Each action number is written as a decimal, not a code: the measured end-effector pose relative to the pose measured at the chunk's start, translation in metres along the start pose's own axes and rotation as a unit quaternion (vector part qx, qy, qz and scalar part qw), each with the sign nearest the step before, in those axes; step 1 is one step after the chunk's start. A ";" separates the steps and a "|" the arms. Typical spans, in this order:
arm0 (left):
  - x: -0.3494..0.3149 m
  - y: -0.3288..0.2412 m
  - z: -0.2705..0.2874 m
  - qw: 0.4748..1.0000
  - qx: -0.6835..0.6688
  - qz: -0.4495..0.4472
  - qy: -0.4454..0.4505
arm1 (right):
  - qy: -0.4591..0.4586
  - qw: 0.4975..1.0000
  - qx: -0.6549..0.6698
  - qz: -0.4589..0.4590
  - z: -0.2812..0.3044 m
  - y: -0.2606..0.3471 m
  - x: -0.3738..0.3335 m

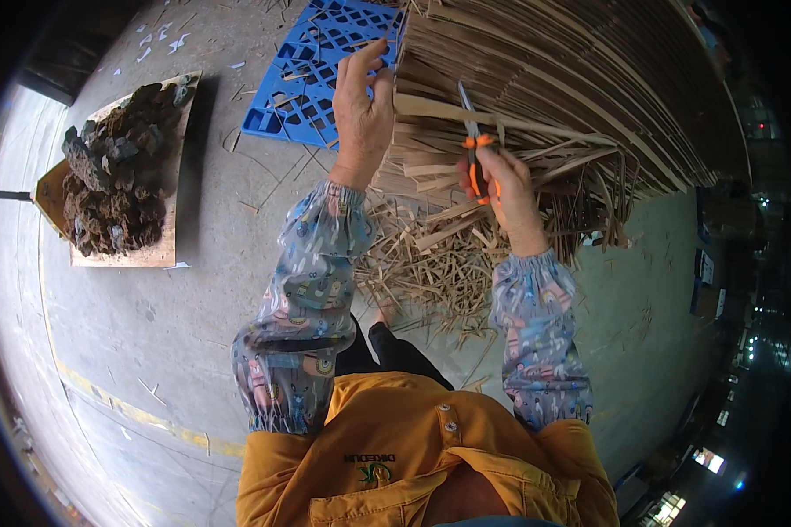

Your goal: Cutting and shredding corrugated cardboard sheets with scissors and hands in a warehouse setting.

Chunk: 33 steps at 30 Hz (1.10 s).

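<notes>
My left hand (pixel 364 110) is beside the left edge of a stack of long brown strips (pixel 536 53), its fingers bent forward and the thumb apart from them. I make out nothing held in it. My right hand (pixel 511 198) grips scissors (pixel 477 145) with orange and black handles. Their silver blades point away from me, over the strips. A wider pale strip (pixel 439 108) runs sideways by the blades, from near my left hand toward the right. Whether the blades touch it, I cannot tell. Loose strip ends stick out at the stack's near side.
Cut strip scraps (pixel 439 272) lie heaped on the floor below the stack, close to my foot. A blue plastic pallet (pixel 294 97) sits at the far left of the stack. Farther left, dark rough lumps (pixel 114 180) cover a board (pixel 174 206), with a yellowish shovel-like blade (pixel 51 198) alongside.
</notes>
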<state>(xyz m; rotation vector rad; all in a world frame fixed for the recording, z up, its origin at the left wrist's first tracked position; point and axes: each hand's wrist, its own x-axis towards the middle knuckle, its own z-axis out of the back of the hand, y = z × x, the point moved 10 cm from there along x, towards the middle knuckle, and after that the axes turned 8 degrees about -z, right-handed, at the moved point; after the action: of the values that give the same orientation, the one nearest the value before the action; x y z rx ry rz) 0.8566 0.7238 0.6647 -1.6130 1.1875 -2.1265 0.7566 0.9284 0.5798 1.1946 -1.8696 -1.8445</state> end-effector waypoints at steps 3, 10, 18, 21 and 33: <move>-0.002 0.007 -0.005 0.999 -0.025 0.037 0.016 | -0.131 0.983 -0.051 -0.122 0.045 -0.071 -0.014; -0.019 -0.003 -0.026 0.986 0.125 -0.074 0.080 | -0.053 0.989 -0.081 -0.109 -0.001 -0.056 -0.067; -0.048 0.034 -0.023 0.987 0.087 0.049 0.123 | -0.159 0.984 -0.058 -0.063 0.054 -0.068 -0.024; -0.051 0.067 -0.016 0.964 -0.059 0.254 0.057 | -0.201 0.962 -0.110 -0.146 0.085 -0.114 -0.058; -0.031 0.058 -0.053 0.901 -0.148 0.338 0.228 | -0.151 0.931 -0.086 -0.321 0.064 -0.247 -0.194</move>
<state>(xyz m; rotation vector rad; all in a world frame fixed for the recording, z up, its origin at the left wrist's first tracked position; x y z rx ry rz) 0.8045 0.7290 0.5981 -0.5938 1.9369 -1.9329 0.9257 1.1423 0.4114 1.6730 -1.4985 -2.5978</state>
